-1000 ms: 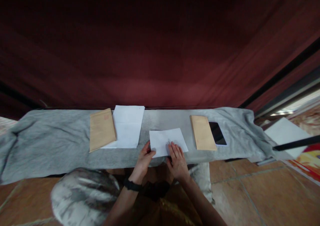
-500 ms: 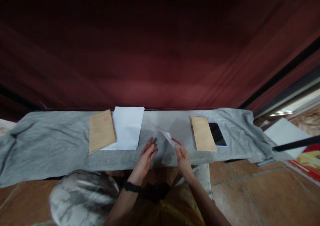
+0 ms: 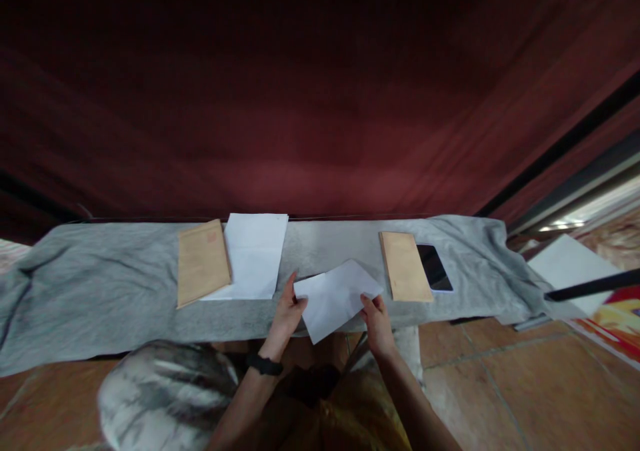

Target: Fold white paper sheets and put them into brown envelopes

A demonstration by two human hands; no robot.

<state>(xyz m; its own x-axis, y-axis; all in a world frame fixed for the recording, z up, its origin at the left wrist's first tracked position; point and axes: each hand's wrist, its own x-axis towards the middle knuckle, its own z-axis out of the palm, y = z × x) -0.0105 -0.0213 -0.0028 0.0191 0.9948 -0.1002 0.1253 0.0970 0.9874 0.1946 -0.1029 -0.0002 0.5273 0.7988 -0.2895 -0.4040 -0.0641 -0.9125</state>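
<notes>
Pinching white paper (image 3: 337, 301) between thumb and fingers of left hand (image 3: 289, 311) at its left edge and right hand (image 3: 376, 316) at its right, with gray cloth (image 3: 320, 243) beneath it. Noted left of white paper: printer-size sheets (image 3: 256, 254), partly blocked by red-marked kraft envelope (image 3: 203, 264). Noted right of it: plain kraft envelope (image 3: 407, 268), then smartphone (image 3: 435, 268). Noted beyond it: dark red backdrop (image 3: 320, 138).
</notes>
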